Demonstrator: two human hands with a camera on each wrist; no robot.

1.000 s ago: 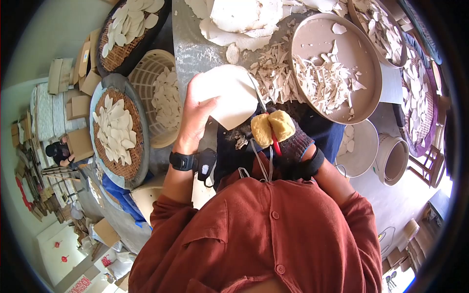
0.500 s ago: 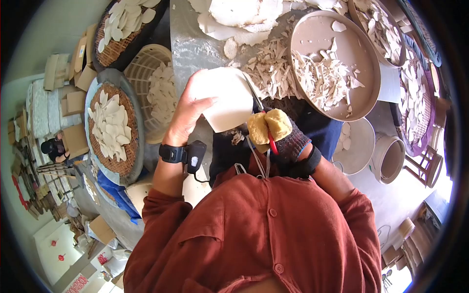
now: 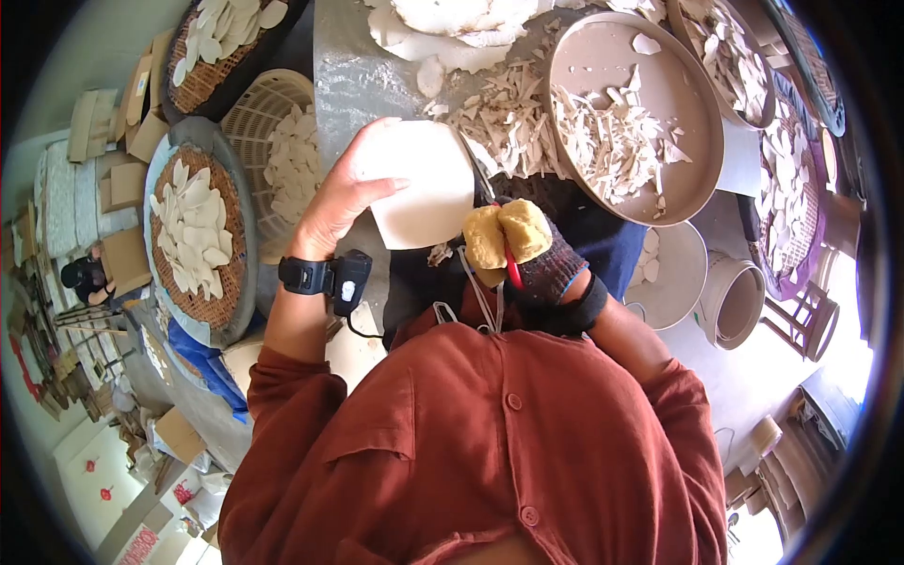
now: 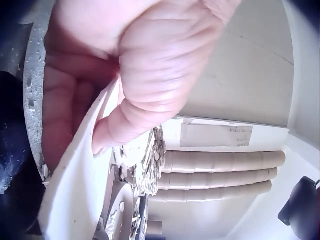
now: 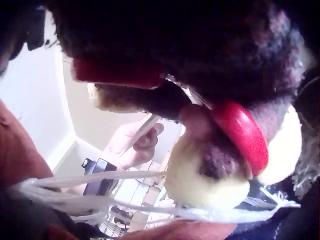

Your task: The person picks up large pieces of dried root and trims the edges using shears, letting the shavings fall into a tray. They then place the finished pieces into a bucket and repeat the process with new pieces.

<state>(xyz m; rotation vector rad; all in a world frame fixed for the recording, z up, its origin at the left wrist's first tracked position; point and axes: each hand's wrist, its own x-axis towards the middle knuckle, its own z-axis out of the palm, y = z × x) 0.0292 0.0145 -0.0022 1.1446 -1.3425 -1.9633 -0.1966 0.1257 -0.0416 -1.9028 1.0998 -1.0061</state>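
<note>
My bare left hand [image 3: 331,202] pinches a flat, pale, card-like piece [image 3: 422,184], thumb on its upper face. The left wrist view shows the same piece [image 4: 75,192] nearly edge-on, running between thumb and fingers. In a dark knitted glove, my right hand [image 3: 554,266] grips scissors with red handles [image 3: 514,271]. Their blades [image 3: 478,171] lie along the right edge of the piece. Yellow foam-like pads [image 3: 485,235] sit around the gloved fingers. Close up in the right wrist view, the red handle loop [image 5: 242,132] curves around the gloved thumb.
Pale offcuts [image 3: 508,118] are heaped on the table [image 3: 353,85], beside a round tray [image 3: 683,179] of more scraps. A woven tray [image 3: 235,273] and a plastic basket [image 3: 250,127] hold similar pieces at left. A white bucket [image 3: 683,282] stands at right.
The head view has shifted, sliding the whole scene leftward. The pale piece has turned slightly in the left hand, while the scissors stay along its right edge.
</note>
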